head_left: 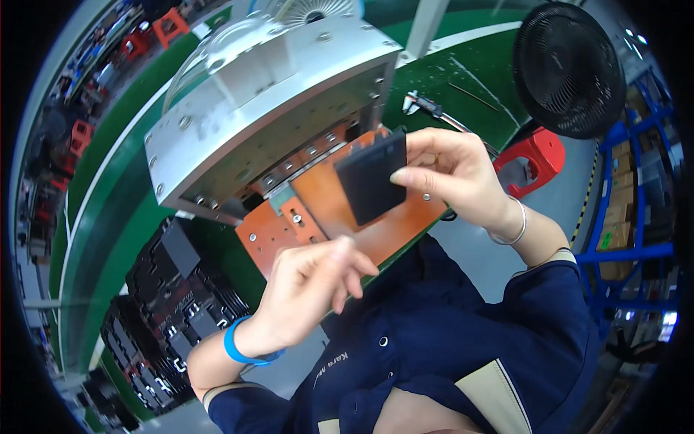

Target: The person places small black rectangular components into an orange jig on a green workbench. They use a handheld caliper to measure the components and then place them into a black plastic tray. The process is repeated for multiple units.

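Observation:
Between the thumb and fingers of my right hand (457,173) is a flat, black rectangular part (372,181), held tilted above the orange base plate (329,194). Its kind is not clear from here. My left hand (307,286) hovers by the near edge of that plate, fingers loosely bent and apart, with nothing in them. Behind the plate stands a silver metal press-like fixture (275,108) with bolts along its block. A small metal piece (282,197) is fixed on the orange plate near the fixture's opening.
Stacks of black parts (170,289) lie at the left on the green bench. A caliper (434,110) and a thin rod (473,96) lie beyond my right hand. At the right are a black fan (567,69), a red stool (535,160) and blue shelving (629,253).

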Available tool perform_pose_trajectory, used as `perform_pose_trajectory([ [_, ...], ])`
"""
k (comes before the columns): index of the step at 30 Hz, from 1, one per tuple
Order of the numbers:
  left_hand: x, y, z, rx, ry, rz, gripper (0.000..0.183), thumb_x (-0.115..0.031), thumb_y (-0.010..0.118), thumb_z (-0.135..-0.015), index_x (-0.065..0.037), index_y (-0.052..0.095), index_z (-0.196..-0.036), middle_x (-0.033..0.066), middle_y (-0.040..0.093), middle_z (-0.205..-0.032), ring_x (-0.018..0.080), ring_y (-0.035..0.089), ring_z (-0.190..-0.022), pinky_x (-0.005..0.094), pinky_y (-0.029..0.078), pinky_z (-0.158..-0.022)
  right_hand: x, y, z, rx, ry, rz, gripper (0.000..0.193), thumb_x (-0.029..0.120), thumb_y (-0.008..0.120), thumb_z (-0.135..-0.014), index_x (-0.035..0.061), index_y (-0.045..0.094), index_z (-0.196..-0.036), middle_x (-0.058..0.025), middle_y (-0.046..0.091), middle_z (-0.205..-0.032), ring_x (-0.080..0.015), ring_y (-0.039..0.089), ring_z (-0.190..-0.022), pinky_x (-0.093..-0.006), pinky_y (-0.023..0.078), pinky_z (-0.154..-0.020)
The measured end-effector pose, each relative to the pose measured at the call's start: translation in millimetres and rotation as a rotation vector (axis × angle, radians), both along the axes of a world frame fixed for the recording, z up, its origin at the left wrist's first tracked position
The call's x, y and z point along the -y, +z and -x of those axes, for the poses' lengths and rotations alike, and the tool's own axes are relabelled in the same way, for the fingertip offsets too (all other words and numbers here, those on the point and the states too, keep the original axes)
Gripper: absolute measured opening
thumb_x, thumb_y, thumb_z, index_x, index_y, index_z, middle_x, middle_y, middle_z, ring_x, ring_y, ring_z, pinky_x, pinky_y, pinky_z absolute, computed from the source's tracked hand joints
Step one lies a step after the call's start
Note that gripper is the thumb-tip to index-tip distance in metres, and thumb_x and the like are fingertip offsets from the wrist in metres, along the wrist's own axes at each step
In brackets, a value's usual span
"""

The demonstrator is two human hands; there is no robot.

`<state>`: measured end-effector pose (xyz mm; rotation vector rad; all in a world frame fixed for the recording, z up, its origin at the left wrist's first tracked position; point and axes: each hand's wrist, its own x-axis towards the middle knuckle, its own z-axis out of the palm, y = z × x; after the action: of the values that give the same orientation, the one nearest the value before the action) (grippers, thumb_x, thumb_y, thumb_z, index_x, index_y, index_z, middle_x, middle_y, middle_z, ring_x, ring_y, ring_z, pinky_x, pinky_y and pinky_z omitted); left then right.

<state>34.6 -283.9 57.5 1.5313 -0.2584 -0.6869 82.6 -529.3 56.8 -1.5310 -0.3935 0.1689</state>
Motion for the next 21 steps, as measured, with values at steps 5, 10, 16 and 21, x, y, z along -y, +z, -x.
perform_pose_trajectory([
  [5,7,-7,1,-0.502,-0.123,0.294,0.111,-0.083,0.004,-0.085,0.008,0.059,-0.116,0.0158,0.063,-0.077,0.0111,0.046,-0.048,0.0212,0.034,-0.045,1,15,13,1.076,0.205,0.287,0.01,0.005,0.068,-0.08,0.0063,0.072,-0.089,-0.0085,0.071,-0.093,-0.0224,0.071,-0.089,-0.0294,0.057,-0.074],
  [10,8,-8,4,-0.353,0.124,0.306,0.029,-0.026,0.057,-0.098,0.002,0.063,-0.098,0.0055,0.063,-0.07,0.0041,0.049,-0.047,0.0168,0.039,-0.045,6,-10,0,1.122,0.075,0.361,0.012,0.007,0.068,-0.081,0.0063,0.071,-0.092,-0.0077,0.07,-0.102,-0.0258,0.068,-0.097,-0.0358,0.055,-0.084],
  [16,15,-18,-10,0.052,0.358,0.24,0.024,-0.014,0.063,-0.093,0.006,0.063,-0.107,0.0137,0.07,-0.093,0.0114,0.063,-0.062,0.0203,0.051,-0.055,142,-104,-78,0.547,-0.624,1.017,0.045,0.003,0.066,-0.075,0.0021,0.061,-0.119,-0.0192,0.061,-0.111,-0.0367,0.057,-0.109,-0.0421,0.045,-0.097],
  [21,19,-17,-8,-0.03,0.53,0.244,0.025,-0.016,0.064,-0.092,0.002,0.06,-0.11,0.0133,0.071,-0.098,0.0166,0.07,-0.083,0.0246,0.057,-0.068,162,-132,-109,0.194,-0.523,1.247,0.036,0.018,0.074,-0.065,0.0021,0.068,-0.097,-0.0197,0.062,-0.1,-0.0353,0.061,-0.099,-0.0421,0.05,-0.089],
])
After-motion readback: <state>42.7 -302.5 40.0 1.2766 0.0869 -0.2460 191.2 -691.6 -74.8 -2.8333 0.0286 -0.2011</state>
